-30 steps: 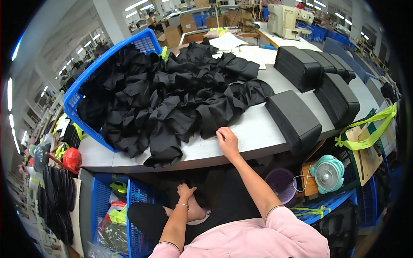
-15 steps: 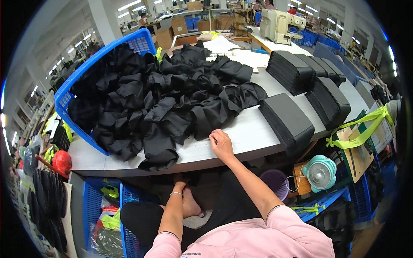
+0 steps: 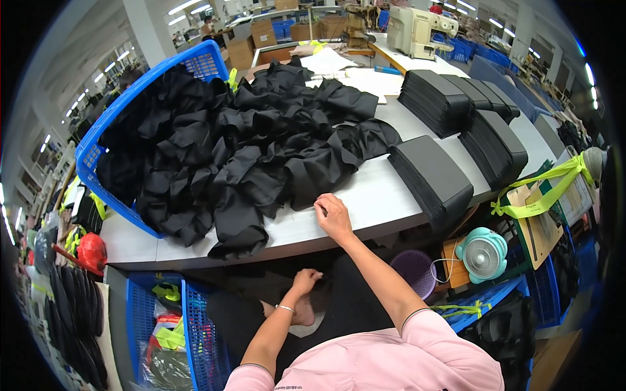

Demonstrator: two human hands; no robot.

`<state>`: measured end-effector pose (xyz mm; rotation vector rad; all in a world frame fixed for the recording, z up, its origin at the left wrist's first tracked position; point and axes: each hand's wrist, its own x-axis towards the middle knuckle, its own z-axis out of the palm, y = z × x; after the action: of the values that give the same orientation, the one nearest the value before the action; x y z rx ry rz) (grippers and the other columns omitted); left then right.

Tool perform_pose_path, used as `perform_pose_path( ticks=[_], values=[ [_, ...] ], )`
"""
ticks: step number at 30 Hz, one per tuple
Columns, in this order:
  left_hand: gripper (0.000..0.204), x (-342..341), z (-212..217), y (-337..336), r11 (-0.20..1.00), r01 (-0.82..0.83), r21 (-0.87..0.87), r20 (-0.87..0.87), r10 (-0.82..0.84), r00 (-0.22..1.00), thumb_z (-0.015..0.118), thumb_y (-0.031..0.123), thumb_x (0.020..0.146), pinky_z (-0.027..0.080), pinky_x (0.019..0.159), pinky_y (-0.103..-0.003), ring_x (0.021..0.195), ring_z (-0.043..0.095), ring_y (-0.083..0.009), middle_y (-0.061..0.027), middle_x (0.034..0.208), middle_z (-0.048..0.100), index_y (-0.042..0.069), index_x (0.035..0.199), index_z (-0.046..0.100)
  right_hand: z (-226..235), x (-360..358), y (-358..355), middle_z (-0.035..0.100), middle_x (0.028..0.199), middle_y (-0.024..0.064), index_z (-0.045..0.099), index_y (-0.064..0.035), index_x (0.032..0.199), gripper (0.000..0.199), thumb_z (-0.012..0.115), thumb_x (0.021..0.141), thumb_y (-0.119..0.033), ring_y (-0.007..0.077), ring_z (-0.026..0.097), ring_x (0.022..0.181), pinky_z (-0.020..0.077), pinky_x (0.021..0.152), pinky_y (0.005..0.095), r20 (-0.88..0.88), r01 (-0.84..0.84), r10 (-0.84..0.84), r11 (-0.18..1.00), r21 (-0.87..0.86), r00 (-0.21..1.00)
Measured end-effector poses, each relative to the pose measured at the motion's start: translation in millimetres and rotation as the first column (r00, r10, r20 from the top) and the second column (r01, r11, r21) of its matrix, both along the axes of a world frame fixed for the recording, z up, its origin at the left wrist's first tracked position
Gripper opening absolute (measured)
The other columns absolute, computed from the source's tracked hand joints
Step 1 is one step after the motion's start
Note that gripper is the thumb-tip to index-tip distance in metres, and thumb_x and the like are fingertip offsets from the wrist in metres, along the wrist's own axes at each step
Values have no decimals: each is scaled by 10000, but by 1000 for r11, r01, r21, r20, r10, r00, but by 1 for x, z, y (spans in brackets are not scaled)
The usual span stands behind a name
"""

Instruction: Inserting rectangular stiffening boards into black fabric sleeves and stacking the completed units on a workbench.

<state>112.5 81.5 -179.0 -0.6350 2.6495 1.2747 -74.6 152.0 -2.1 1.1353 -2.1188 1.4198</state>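
My right hand (image 3: 334, 219) rests on the white table (image 3: 306, 240) just in front of a loose heap of black fabric pieces (image 3: 251, 166). Its fingers are curled closed; a small dark spot shows between thumb and fingers, too small to name. Below the table edge, over my lap and beside a bare foot (image 3: 304, 311), is my left hand (image 3: 306, 281), with a bracelet at the wrist. Its fingers are pressed together, and what they hold, if anything, cannot be made out. Right of the heap stands a neat stack of flat black pieces (image 3: 433, 176), touched by neither hand.
A blue plastic basket (image 3: 88, 153) lies tipped around the heap's left side. More black stacks (image 3: 493, 148) stand at the right, near a sewing machine (image 3: 417, 31). Under the table are a purple bin (image 3: 415, 274), a turquoise fan (image 3: 483, 254) and a blue crate (image 3: 186, 326).
My left hand has risen from beside the foot and moved right over my lap. The right hand stays by the heap. The whole view has shifted slightly.
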Motion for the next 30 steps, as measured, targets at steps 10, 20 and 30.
perform_pose_path(
  ticks=[10, 20, 30],
  values=[
    [248, 35, 159, 50, 907, -70, 415, -212, 172, 962, 661, 247, 945, 451, 648, -277, 665, 526, -109, -62, 702, 605, 2, 919, 674, 6, -2, -2, 680, 962, 81, 666, -25, 866, 26, 663, 840, -29, 298, 651, 876, 515, 788, 374, 7, -4, 4, 1000, 5, 1000],
    [122, 38, 242, 38, 944, -78, 319, -508, 240, 827, 657, 97, 936, 475, 712, -253, 773, 569, -77, -32, 822, 658, -24, 931, 667, 81, 101, 110, 615, 1269, 135, 557, -21, 1328, 556, 769, 839, -178, 294, 583, 1207, 454, 1042, 382, 343, -671, 608, 735, 98, 716],
    [579, -4, 341, 105, 926, -262, -270, -848, -100, 521, 858, 157, 713, 416, 1016, -416, 1176, 535, -314, -112, 1259, 604, 62, 1241, 638, 118, 82, 171, 707, 892, 85, 680, 6, 1012, 122, 629, 902, -6, 144, 661, 824, 519, 735, 279, 478, 63, 0, 991, -116, 878]
  ],
)
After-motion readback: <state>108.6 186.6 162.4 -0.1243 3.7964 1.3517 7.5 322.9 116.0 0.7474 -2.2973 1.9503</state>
